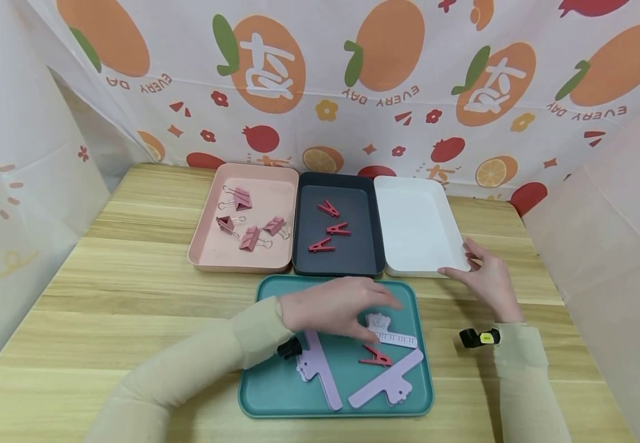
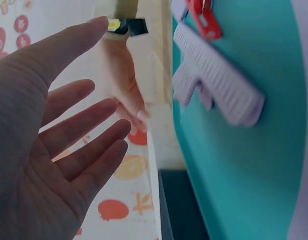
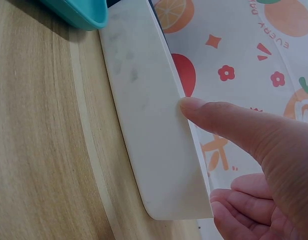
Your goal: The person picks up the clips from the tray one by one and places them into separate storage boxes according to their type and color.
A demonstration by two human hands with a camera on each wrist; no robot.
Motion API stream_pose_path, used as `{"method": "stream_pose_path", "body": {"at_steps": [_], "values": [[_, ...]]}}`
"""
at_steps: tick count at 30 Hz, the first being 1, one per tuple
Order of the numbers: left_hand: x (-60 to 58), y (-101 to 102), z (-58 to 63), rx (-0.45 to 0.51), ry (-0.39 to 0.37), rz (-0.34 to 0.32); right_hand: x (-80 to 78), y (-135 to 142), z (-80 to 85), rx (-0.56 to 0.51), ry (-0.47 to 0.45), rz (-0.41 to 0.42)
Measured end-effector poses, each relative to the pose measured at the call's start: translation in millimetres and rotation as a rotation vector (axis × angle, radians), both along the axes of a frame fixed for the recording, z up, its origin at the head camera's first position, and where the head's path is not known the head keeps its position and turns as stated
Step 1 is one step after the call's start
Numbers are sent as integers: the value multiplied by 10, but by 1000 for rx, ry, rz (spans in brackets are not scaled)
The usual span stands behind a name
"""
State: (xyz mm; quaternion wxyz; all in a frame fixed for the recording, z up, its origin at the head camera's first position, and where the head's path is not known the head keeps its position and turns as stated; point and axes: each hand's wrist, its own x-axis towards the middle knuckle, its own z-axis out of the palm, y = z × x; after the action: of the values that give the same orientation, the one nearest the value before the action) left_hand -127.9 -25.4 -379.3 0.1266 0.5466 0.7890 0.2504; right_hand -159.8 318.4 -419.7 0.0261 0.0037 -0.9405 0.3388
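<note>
My left hand [image 1: 348, 307] hovers over the teal tray [image 1: 253, 394], fingers spread, holding nothing. Below and beside it lie a lilac bag clip with ruler marks [image 1: 397, 338], a small red clothespin [image 1: 376, 355] and a long lilac bag clip [image 1: 392, 381]. Another lilac bag clip [image 1: 322, 375] lies by the left wrist, its upper end hidden under the arm. At the near right corner of the white tray [image 3: 144, 110], my right hand [image 1: 488, 280] holds the edge, thumb on the front rim and curled fingers along the side.
A pink tray [image 1: 204, 258] with several pink binder clips [image 1: 250, 239] stands at the back left. Beside it, a dark grey tray [image 1: 348, 261] holds three red clothespins [image 1: 338, 229]. These adjoin the white tray. A fruit-print curtain [image 1: 320, 123] hangs behind the wooden table [image 1: 104, 295].
</note>
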Motion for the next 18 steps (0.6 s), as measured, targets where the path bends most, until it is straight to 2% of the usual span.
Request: {"method": "stream_pose_path", "body": {"at_steps": [6,18], "values": [[96,64,-80,-22,-20,-82,1,-5,-4,5,9,-1],[230,148,-231,-118,12,-153,4,-15,2,-4,-4,1]]}}
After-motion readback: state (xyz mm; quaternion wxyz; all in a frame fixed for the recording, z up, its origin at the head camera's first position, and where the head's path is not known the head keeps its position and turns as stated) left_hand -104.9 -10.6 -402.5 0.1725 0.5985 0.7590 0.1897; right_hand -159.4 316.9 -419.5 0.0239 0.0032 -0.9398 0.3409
